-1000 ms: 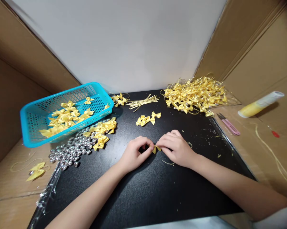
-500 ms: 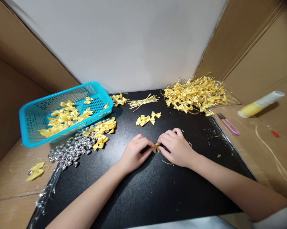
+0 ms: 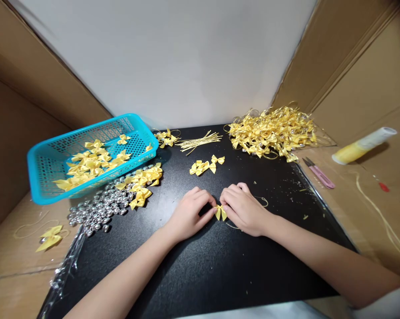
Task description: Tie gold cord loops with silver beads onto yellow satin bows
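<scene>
Centrally, a glossy, two-tailed yellow bow (image 3: 221,213), splayed below, partly covered, pinched between both hands (image 3: 190,213) (image 3: 243,209).

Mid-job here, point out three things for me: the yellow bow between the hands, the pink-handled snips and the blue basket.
Yellow bow (image 3: 221,213): head view, on its ribbon, near the middle.
Pink-handled snips (image 3: 321,176): head view, on the handle.
Blue basket (image 3: 138,142): head view, on its bare floor.

Pale, whitish right sleeve (image 3: 384,303)
</scene>
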A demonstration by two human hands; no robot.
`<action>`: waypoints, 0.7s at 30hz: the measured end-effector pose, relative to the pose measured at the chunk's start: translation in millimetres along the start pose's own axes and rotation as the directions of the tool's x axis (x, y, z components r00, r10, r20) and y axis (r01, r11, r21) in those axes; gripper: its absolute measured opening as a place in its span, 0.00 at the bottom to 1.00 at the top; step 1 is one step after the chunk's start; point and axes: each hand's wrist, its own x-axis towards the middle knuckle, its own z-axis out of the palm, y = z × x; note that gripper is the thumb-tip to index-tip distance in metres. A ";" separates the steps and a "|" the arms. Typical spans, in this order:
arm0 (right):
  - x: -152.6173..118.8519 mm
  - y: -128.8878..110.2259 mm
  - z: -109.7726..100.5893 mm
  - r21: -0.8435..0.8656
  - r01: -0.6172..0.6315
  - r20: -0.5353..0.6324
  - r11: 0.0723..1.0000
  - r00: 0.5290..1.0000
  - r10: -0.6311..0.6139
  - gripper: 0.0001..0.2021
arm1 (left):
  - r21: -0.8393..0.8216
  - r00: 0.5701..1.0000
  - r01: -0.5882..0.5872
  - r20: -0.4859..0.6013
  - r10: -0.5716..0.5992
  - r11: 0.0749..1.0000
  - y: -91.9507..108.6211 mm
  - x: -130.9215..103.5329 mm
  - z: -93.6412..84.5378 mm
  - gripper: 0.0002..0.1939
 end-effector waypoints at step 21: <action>-2.2 -3.0 0.8 0.151 0.166 0.079 0.974 0.981 -0.179 0.08 | -0.124 0.975 -0.019 0.216 0.046 0.992 7.1 1.0 -1.9 0.10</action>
